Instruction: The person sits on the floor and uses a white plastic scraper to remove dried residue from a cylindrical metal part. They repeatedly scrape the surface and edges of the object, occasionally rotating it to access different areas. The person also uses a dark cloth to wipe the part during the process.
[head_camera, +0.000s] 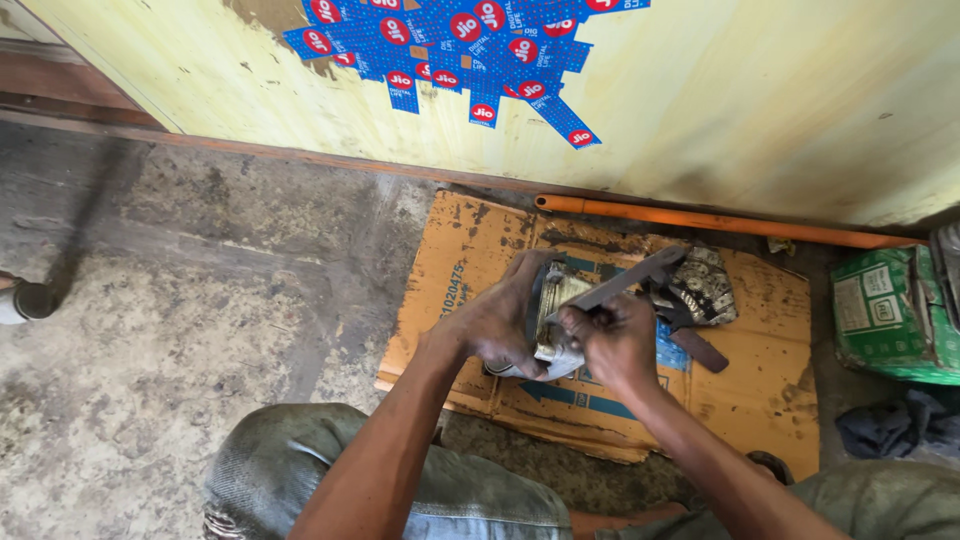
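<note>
I look down on a rough concrete floor (200, 280) running up to a pale yellow wall (760, 90) patched with blue and red stickers (450, 50). An orange pipe (720, 220) lies along the wall's foot. On the floor sits a greasy flattened cardboard sheet (760, 390), with a green package (890, 315) just beside its right edge. At the sheet's middle stands a rounded metal engine part (555, 300). The left hand (500, 320) wraps around its left side, fingers curled against it. The right hand (615, 345) is closed tight on a flat grey metal tool (625, 282) that slants across the part's top. A smaller dark metal piece (700, 285) lies just behind.
</note>
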